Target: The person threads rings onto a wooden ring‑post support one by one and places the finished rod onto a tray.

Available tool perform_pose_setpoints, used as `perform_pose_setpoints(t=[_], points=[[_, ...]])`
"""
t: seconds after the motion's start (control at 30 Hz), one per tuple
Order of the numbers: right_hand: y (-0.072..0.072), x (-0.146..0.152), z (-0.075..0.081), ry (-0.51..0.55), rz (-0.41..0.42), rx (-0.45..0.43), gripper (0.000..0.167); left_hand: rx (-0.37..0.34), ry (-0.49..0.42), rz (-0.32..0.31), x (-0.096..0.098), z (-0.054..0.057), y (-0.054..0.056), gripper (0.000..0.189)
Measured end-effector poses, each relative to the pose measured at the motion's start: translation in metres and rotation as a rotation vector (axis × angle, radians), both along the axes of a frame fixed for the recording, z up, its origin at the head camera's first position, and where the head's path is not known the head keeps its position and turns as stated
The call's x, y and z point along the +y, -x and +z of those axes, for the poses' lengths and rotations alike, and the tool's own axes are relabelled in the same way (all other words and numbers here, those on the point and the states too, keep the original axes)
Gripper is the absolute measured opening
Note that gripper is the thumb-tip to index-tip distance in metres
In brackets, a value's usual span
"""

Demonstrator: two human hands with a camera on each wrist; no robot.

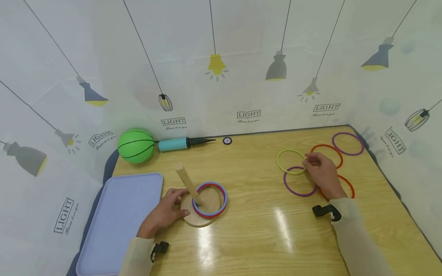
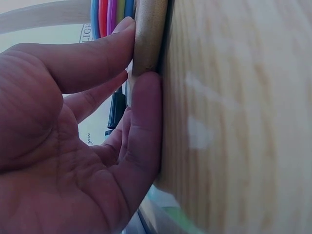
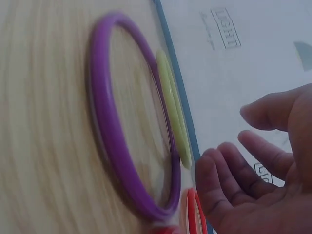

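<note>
Your left hand [image 1: 167, 210] pinches the left rim of the round-based wooden peg stand [image 1: 196, 196], which sits on the left half of the tabletop [image 1: 248, 230]; several colored rings [image 1: 226, 197] lie stacked around its peg, light blue uppermost. Your right hand [image 1: 324, 174] hovers loosely curved, thumb apart from the fingers, near a yellow-green ring [image 1: 293, 173] that overlaps a purple ring [image 1: 304, 195]. Close by you have one red ring [image 1: 342, 157] beyond that hand and another red ring [image 1: 352, 188] partly behind your wrist. A second purple ring [image 1: 350, 154] lies at the far right corner. Along the left edge is a lavender tray [image 1: 127, 214]; by the far left corner, a green ball [image 1: 136, 146] beside a blue hand pump [image 1: 174, 144].
</note>
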State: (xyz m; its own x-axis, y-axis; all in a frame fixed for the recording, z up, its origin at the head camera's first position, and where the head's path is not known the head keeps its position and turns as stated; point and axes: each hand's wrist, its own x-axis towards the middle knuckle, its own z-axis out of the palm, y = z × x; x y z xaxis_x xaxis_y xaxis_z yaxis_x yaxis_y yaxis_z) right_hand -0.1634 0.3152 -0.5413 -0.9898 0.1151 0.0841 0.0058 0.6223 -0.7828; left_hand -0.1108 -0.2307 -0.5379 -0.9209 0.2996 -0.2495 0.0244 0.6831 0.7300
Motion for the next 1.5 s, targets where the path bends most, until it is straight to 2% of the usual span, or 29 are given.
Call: perform_pose_setpoints(t=[0.13,0.33,0.57,0.8,0.97,1.03,1.23,1.5], points=[[0.004,0.007,-0.001,-0.032,-0.038,-0.027,0.046,0.004,0.002,-0.007,0.000,0.002,0.001,0.065],[0.012,0.009,-0.005,-0.129,-0.015,-0.081,0.053,-0.011,-0.002,-0.002,0.001,0.001,0.002,0.065],[0.025,0.009,-0.011,-0.241,0.003,-0.083,0.055,-0.014,-0.001,-0.002,0.000,-0.001,0.004,0.067],[0.029,0.007,-0.010,-0.162,-0.033,-0.170,0.046,-0.013,-0.007,-0.015,0.000,-0.001,0.003,0.068],[0.025,0.006,-0.007,-0.134,-0.036,-0.175,0.042,-0.001,-0.021,-0.040,-0.002,-0.002,0.002,0.068],[0.023,0.004,-0.006,-0.075,-0.031,-0.194,0.043,0.006,-0.026,-0.045,-0.002,-0.002,0.002,0.067],[0.015,-0.004,0.001,0.204,-0.002,-0.269,0.051,0.011,-0.019,-0.038,-0.002,0.000,0.001,0.067],[0.007,-0.022,0.021,0.431,0.003,-0.256,0.058,0.024,-0.021,-0.040,-0.002,0.000,0.002,0.067]])
